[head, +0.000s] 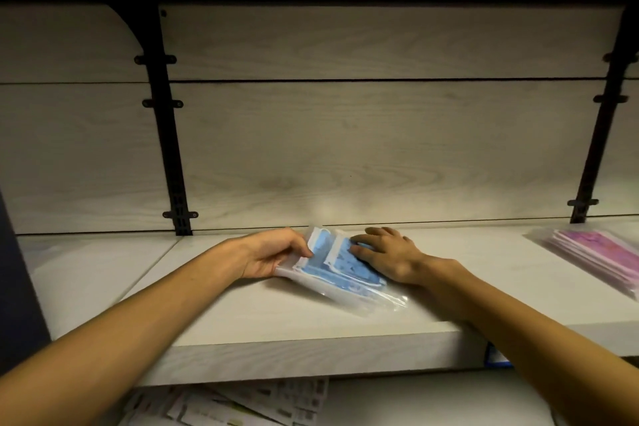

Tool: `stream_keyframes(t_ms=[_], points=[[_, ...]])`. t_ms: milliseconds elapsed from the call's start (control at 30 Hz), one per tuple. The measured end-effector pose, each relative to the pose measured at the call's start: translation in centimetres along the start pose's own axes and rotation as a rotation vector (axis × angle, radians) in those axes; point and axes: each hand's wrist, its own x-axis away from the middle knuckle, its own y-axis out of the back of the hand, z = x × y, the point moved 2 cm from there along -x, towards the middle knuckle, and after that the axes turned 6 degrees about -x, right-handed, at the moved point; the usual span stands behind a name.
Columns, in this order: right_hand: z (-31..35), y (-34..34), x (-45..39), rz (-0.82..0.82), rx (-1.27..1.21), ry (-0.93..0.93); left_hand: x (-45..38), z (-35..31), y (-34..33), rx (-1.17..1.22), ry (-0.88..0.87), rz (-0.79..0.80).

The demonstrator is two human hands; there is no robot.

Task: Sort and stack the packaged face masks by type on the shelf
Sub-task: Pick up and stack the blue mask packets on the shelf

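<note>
1. The shelf (242, 318) fills my view: a pale wood-grain board with a matching back panel and black brackets (169, 135) on the left and right. Its front edge runs just under my forearms, and there is bare board to the left of the hands and between the two piles.
2. The blue mask packets (340, 270) lie mid-shelf, near the back panel, in a loose, skewed stack; the clear wrappers fan out toward the front edge and do not overhang it.
3. The pink mask packets (594, 252) sit well apart at the far right, already stacked by colour. I judge the sorting well along, with the blue pile not yet squared up.
4. My left hand (273, 256) grips the left end of the blue pile, thumb on top pinching the wrappers, fingers curled beneath.
5. My right hand (383, 252) rests flat on top, fingers straight and slightly spread, pressing down.
6. Below the shelf lie printed papers (242, 405); I cannot tell whether more masks wait there.
</note>
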Motion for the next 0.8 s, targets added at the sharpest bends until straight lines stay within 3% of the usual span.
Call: stream_keyframes(t_ms=[200,300,433,533,600,800], points=[[2.9,-0.3,-0.6,0.005,0.008,0.003,-0.8,-0.6,-1.2,0.053,0.009,0.017],[2.8,0.2,-0.5,-0.173,-0.062,-0.042,-0.7,-0.8,-1.1,-0.256,-0.077,-0.191],[0.6,1.3,0.7,-0.390,-0.581,-0.166,-0.5,-1.2,-1.1,-0.273,-0.421,-0.436],[-0.2,2.2,1.6,-0.293,-1.118,-0.135,0.3,-2.4,-1.9,-0.187,-0.648,-0.467],[0.2,2.2,2.1,-0.220,-1.266,-0.071,0.4,-2.8,-3.0,-0.118,-0.687,-0.447],[0.5,1.5,4.1,-0.440,-1.092,-0.015,-0.5,-1.1,-6.8,-0.088,-0.637,-0.437]])
